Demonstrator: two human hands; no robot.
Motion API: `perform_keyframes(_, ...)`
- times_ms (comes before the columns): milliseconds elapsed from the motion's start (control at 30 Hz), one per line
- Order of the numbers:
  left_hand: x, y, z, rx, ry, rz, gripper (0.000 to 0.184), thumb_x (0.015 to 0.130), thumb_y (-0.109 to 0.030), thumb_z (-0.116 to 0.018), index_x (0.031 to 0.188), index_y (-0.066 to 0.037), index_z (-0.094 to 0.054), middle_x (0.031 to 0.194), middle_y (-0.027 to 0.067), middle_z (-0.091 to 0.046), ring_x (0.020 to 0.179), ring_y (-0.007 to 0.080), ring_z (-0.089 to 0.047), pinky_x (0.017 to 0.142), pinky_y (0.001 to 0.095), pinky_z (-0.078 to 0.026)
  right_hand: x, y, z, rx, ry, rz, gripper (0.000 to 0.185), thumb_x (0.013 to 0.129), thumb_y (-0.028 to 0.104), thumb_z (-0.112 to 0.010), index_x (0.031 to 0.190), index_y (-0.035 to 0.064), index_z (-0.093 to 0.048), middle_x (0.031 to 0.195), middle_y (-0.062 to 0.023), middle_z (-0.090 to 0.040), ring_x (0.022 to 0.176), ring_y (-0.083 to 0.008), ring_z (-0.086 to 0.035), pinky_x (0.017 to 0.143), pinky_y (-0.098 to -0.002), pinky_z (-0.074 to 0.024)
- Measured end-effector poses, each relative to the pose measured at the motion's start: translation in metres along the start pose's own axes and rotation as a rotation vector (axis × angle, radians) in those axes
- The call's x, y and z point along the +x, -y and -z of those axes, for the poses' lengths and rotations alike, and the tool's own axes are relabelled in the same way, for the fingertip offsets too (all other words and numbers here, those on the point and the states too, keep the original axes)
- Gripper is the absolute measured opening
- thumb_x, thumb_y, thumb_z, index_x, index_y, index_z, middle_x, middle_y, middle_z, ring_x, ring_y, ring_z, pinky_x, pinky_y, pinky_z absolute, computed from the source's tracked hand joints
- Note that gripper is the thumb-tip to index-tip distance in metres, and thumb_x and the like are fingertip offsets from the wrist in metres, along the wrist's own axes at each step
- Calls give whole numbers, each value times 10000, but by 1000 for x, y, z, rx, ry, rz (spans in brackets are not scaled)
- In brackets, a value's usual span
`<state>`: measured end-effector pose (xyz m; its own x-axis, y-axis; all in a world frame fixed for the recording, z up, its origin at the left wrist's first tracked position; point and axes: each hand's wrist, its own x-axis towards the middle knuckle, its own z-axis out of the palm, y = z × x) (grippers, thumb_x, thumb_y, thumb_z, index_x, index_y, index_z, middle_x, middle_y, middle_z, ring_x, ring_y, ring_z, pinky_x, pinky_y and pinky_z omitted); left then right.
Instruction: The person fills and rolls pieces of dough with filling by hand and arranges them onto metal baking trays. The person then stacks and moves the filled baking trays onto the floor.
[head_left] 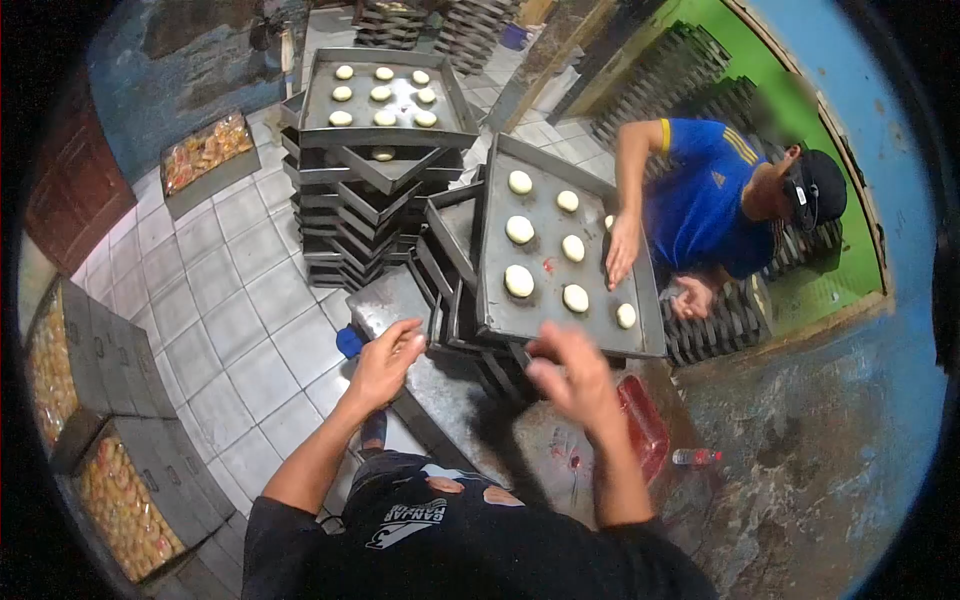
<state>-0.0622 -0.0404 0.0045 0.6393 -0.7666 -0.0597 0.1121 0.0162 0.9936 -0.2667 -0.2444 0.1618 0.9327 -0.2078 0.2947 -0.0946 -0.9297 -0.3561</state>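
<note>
A metal baking tray (545, 170) with several round, pale dough balls (519, 229) in rows tops a stack in front of me. My right hand (575, 378) is just off the tray's near edge, somewhat blurred, fingers apart, with nothing in it. To the left, my left hand (388, 362) hovers beside the stacked trays over a metal surface (385, 303), fingers stretched out and nothing held. Across the tray, a co-worker's hand (622, 248) reaches onto its right side, partly covering a dough ball.
A taller tray stack (375, 190) with dough balls on top stands at the back left. Crates of packed goods (125, 495) line the left side, with another box (208, 150) farther back. A red tray (643, 430) and a bottle (695, 457) lie at right.
</note>
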Motion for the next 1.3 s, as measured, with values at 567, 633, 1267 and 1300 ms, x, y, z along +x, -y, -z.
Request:
perform_keyframes(567, 113, -33, -120, -206, -67, 425, 445, 994, -368, -599, 1242, 1, -574, 990, 72, -636, 874, 211, -615, 826, 419, -540, -195, 1, -70, 341, -148, -163, 449, 873, 193, -759, 1248, -17, -629, 1216, -227, -665, 1122, -392, -643, 945, -431, -526)
perform_keyframes(633, 118, -22, -118, -155, -76, 383, 438, 997, -364, -587, 1229, 8, -576, 989, 85, -646, 876, 221, -628, 811, 423, -539, -204, -4, -76, 382, -131, -182, 440, 876, 195, -758, 1241, -19, -637, 1220, -233, -665, 1133, -402, -636, 955, -436, -517)
perform_keyframes(1267, 147, -31, 32, -522, -628, -66, 274, 823, -168, -659, 1015, 15, -592, 845, 99, -608, 713, 187, -583, 637, 363, -488, -111, -23, -78, 307, 82, -62, 440, 875, 203, -752, 1236, -19, -633, 1163, -226, -681, 1069, -398, -654, 923, -435, -526)
perform_keyframes(1300, 165, -46, 39, -519, -671, -87, 292, 820, -168, -656, 1025, 27, -583, 840, 106, -607, 719, 192, -590, 640, 362, -488, -95, -18, -78, 310, 103, -74, 438, 878, 200, -750, 1240, -17, -632, 1163, -227, -681, 1068, -399, -654, 922, -436, -526)
